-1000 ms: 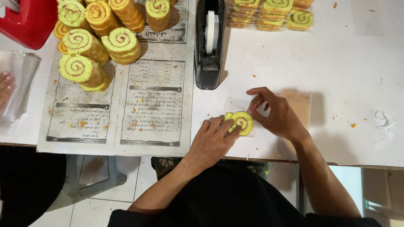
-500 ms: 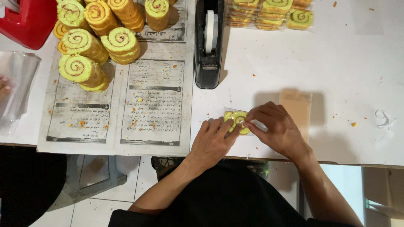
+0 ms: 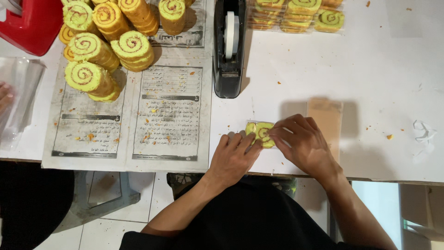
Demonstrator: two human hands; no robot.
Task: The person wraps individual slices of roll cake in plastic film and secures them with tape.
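Right now I have the wrapped cake slice (image 3: 260,133) lying flat on the white table (image 3: 370,74), just below and to the right of the black tape dispenser (image 3: 229,51). It is a green and yellow swirl slice in clear film. My left hand (image 3: 233,157) presses its fingertips against the slice's left and lower edge, fingers stretched out rather than curled. My right hand (image 3: 303,143) pinches the slice's right edge between thumb and fingers, so both hands are on it.

Just right of the slice, partly under my right hand, lies a tan card strip (image 3: 326,118). Left of the dispenser, stacks of cake rolls (image 3: 106,41) stand on a sheet of newspaper (image 3: 169,120). Right of the dispenser, at the table's far edge, sit bagged slices (image 3: 300,14). Far left of it I see a red container (image 3: 30,25) and clear plastic bags (image 3: 18,99), with another person's fingers (image 3: 4,95) at the frame edge.
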